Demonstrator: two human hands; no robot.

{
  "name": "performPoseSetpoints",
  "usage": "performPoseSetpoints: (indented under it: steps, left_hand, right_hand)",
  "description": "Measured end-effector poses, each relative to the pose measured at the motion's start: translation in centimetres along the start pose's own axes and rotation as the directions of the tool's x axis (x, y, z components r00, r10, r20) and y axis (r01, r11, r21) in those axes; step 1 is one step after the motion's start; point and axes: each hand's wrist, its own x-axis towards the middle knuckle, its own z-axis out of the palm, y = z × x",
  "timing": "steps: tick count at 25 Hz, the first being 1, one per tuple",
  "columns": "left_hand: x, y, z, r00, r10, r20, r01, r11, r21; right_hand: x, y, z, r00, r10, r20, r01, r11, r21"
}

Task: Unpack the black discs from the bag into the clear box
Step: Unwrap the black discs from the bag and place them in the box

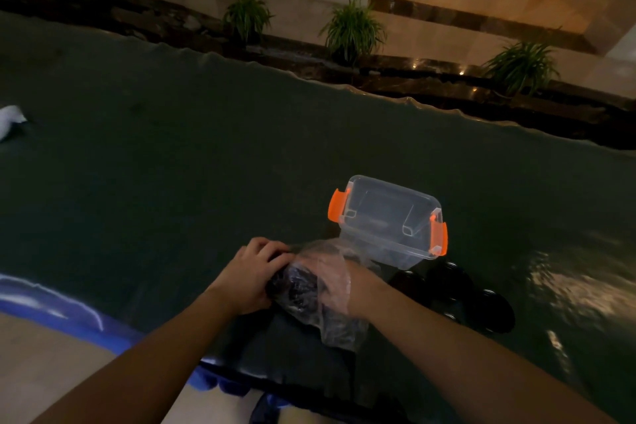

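Observation:
A clear plastic bag point(339, 330) with dark discs inside lies on the dark table near its front edge. My left hand point(249, 277) grips the bag's left side from outside. My right hand point(335, 280) is pushed inside the bag and shows through the film; what its fingers hold is hidden. Just behind the bag stands the clear box point(390, 218) with orange latches, its lid on. Several black discs point(481, 303) lie on the table to the right of my right wrist, in front of the box.
The dark green tablecloth point(172, 182) covers a long table whose far edge runs past potted plants point(352, 29). A white crumpled object point(10, 120) lies at the far left. A blue edge point(51, 310) shows at the table's near left.

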Motion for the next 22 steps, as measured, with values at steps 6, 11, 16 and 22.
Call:
performPoseSetpoints:
  steps: [6,11,16,22]
  left_hand:
    - [-0.4,0.5,1.4,1.000,-0.010,0.024,0.011,0.999,-0.046]
    - [-1.7,-0.5,1.5,0.979,-0.202,0.024,0.197,0.909,-0.367]
    - [-3.2,-1.4,1.3,0.948,-0.318,-0.015,0.287,0.874,-0.392]
    - [-2.9,0.2,1.5,0.924,-0.367,-0.107,0.310,0.883,-0.352]
  right_hand:
    - [-0.3,0.6,1.9,0.999,-0.023,-0.024,0.024,0.998,0.051]
    - [-0.4,2.0,3.9,0.997,-0.072,0.026,0.071,0.997,0.038]
    - [1.1,2.8,4.7,0.988,-0.117,0.096,0.119,0.993,-0.014]
    - [1.4,3.4,5.3,0.985,-0.132,0.112,0.158,0.952,-0.263]
